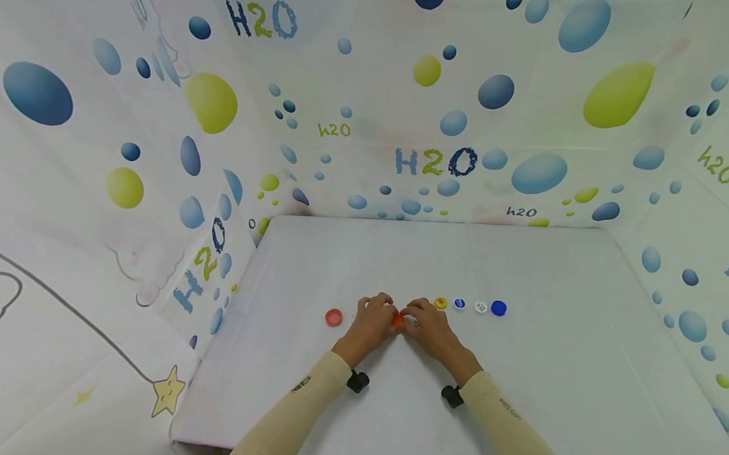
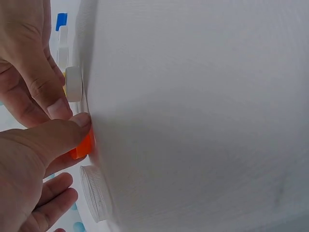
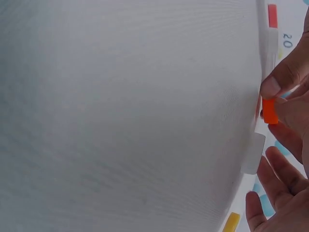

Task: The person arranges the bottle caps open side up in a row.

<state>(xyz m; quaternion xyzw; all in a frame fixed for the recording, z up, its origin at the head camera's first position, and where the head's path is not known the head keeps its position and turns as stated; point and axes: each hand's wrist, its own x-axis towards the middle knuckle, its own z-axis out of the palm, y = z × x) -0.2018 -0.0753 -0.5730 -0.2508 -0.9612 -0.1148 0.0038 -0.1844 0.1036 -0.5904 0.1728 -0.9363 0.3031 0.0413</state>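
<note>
An orange bottle cap [image 1: 398,320] sits low over the white table between both hands. My left hand [image 1: 374,320] pinches it, with the thumb lying across its edge in the left wrist view. From the other side, my right hand [image 1: 429,330] has its thumb and index finger at the same cap [image 3: 270,112], the other fingers spread loosely. A white cap [image 2: 74,84] stands beside the right fingers, mostly covered by that hand in the head view. Near the left fingers lies a clear ribbed cap [image 2: 96,194], hidden behind the left hand from above.
The caps form a row across the white-covered table [image 1: 316,259]. A red cap [image 1: 333,318] lies at its left end. To the right are a yellow cap [image 1: 440,303], a blue-and-white cap [image 1: 460,304], a printed white cap [image 1: 481,307] and a blue cap [image 1: 498,308]. Patterned curtains surround the table.
</note>
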